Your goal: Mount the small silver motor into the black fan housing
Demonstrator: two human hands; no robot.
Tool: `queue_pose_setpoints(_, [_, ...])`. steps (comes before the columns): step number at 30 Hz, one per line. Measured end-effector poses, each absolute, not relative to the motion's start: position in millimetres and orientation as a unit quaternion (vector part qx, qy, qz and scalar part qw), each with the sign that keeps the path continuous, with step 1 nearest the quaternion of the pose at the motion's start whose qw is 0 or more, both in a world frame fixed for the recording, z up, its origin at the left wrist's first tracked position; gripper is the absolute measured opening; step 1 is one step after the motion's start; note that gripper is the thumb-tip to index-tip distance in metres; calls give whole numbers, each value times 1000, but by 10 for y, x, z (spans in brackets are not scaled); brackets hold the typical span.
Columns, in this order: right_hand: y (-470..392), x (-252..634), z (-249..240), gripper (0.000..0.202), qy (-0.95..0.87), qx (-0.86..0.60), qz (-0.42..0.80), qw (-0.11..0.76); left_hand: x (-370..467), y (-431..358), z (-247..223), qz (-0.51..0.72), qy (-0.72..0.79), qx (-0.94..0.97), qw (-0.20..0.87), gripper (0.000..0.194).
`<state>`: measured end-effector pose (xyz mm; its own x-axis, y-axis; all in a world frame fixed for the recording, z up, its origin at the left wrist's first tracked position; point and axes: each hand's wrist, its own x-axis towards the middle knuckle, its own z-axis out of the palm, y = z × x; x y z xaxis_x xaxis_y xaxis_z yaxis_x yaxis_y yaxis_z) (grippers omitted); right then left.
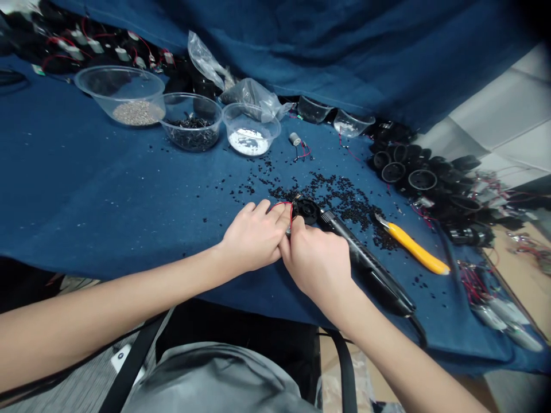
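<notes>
Both hands, left (pixel 258 235) and right (pixel 318 252), are together over the near edge of the tabletop (pixel 107 201), fingers closed about the near side of a black part (pixel 307 211); the exact pinch of each is hidden by the knuckles. A red wire (pixel 282 203) loops from the part over the left fingers. To the right, a long black tool (pixel 379 275) lies with its far end beside the part. Farther right lies a yellow-handled knife (pixel 415 248), its blade near loose black bits (pixel 344 192) strewn beyond the hands. Progress is judged partial: the wire is exposed and the part remains in hand, so this unit does not appear finished. Completed units cannot be identified. Farther off, a small motor (pixel 295 139) with wires lies loose, apparently not yet fitted to anything. To its left stand clear bowls of white pieces (pixel 228 127), black pieces (pixel 169 131) and greyish pieces (pixel 97 94). Black housings (pixel 422 179) are heaped at far right and wired motors (pixel 97 46) at far left, suggesting considerable stock left to handle.
</notes>
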<state>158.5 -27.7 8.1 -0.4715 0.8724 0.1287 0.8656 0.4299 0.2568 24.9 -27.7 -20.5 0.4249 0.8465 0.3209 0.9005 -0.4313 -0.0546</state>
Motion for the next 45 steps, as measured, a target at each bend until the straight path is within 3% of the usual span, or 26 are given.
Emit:
queue_pose_setpoints(7, [-303,1545,32,26,820,561,111,25,270,-296,-224,-140,-525,-831,120,48])
queue_pose_setpoints(17, [-320,1568,2,27,825,561,69,6,306,-301,-263,-156,-515,-832,135,27])
queue_pose_setpoints(23, [-312,1603,-27,31,822,567,49,10,320,-278,-293,-167,-503,-840,116,24])
queue_pose_setpoints(35, [-254,1661,-60,36,823,565,-45,-43,349,-259,-196,-118,-517,-846,57,29])
queue_pose_setpoints(38, [-223,1706,-36,34,808,557,-163,-106,348,-277,-83,-108,-513,-848,74,30])
queue_pose_setpoints(41, [-136,1830,15,32,801,525,-243,-156,328,-385,65,-122,-506,-849,89,54])
queue_pose_setpoints(43, [-93,1936,75,41,796,498,-290,-184,280,-519,159,-135,-488,-857,92,64])
queue_pose_setpoints(45, [-91,2031,158,50,783,475,-338,-216,213,-653,238,-188,-451,-869,80,59])
